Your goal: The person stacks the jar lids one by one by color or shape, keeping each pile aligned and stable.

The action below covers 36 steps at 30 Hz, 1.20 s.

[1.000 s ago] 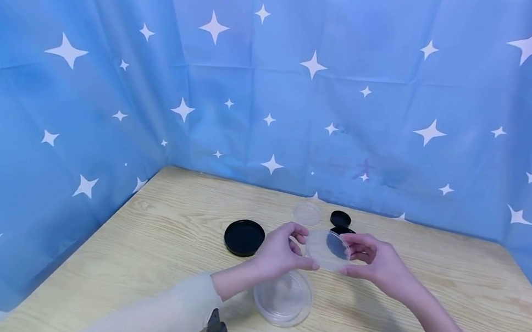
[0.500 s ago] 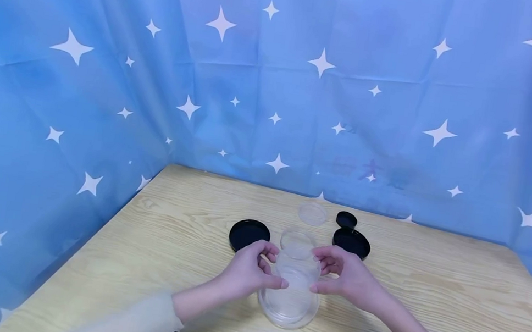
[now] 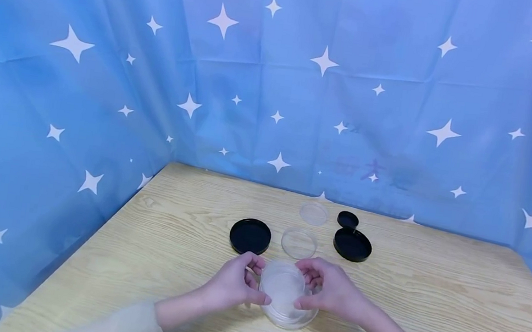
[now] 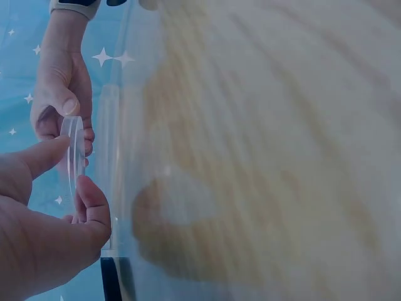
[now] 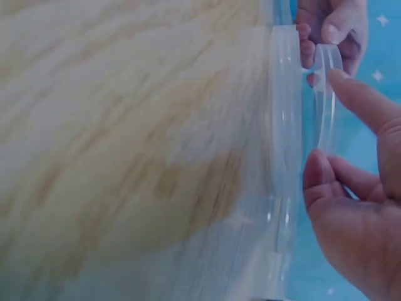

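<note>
Between both hands is a round clear plastic petri dish (image 3: 283, 285), level and close over a larger clear petri dish (image 3: 287, 322) that lies on the table. My left hand (image 3: 234, 283) holds its left edge between thumb and fingertips. On the opposite edge, the thumb and fingers of my right hand (image 3: 332, 293) grip it in the same way. In the right wrist view, a narrow gap shows between the held petri dish (image 5: 326, 94) and the larger dish (image 5: 285, 116). The left wrist view shows the held dish (image 4: 74, 141) edge-on.
Just beyond the hands lies another clear dish (image 3: 298, 243), with a fainter clear disc (image 3: 313, 214) behind it. A black round dish (image 3: 249, 236) is at left; another black dish (image 3: 352, 245) and a smaller one (image 3: 348, 219) are at right. A starred blue curtain (image 3: 281, 79) borders the wooden table.
Both hands have brought the held petri dish nearer to me and slightly left, from in front of the right black dishes to over the larger clear dish. The far clear dish is now uncovered.
</note>
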Available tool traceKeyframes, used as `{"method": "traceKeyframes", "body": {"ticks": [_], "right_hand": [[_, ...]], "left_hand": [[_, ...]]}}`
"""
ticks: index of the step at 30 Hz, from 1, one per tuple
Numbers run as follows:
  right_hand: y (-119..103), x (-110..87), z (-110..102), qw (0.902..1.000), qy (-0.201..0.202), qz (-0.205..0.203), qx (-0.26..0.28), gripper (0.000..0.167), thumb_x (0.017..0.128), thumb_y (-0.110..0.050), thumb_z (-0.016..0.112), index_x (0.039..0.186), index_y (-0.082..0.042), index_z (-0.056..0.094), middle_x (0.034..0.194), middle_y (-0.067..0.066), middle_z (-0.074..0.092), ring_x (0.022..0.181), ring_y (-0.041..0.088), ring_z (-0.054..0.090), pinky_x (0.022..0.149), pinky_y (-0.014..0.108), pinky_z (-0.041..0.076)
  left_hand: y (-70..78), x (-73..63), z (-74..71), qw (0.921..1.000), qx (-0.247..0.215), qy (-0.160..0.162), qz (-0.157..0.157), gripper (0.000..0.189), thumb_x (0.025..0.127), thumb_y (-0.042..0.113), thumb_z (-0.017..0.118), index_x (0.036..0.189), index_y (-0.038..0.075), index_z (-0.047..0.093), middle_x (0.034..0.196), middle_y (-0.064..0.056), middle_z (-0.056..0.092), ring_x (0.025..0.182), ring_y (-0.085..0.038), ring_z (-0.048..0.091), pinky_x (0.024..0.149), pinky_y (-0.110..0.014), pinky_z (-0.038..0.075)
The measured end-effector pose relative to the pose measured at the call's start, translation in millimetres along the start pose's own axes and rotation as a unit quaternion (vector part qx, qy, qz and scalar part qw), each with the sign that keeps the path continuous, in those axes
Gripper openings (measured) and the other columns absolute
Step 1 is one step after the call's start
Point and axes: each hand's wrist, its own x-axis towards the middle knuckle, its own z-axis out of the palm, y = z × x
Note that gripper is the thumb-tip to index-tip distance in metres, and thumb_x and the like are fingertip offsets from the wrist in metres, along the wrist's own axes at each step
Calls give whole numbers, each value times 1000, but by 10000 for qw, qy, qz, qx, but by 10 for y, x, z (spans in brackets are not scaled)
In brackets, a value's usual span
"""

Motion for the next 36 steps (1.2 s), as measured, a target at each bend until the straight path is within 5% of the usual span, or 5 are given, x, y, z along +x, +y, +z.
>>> {"method": "traceKeyframes", "body": {"ticks": [22,29,36], "right_hand": [[13,-80,-11,9963,5,-366,-775,66,67,-15,94,123,6,65,98,1,59,86,11,56,73,26,53],[22,-83,-13,9946,-43,-471,-919,63,69,-15,93,122,3,66,97,-1,58,85,10,56,74,27,53],[41,-101,-106,9976,80,-453,-518,67,74,-15,92,131,5,62,109,7,61,87,14,60,75,28,55]], "left_hand": [[-46,24,81,9988,442,-13,221,57,68,-1,90,115,-4,58,107,-10,52,75,-13,56,59,-20,48],[-28,-7,88,9996,259,43,64,61,68,0,90,119,-4,57,109,-12,52,77,-16,55,58,-22,48],[-15,32,39,9998,-50,138,168,64,72,1,89,125,-5,53,111,-13,52,75,-16,55,53,-23,49]]}}
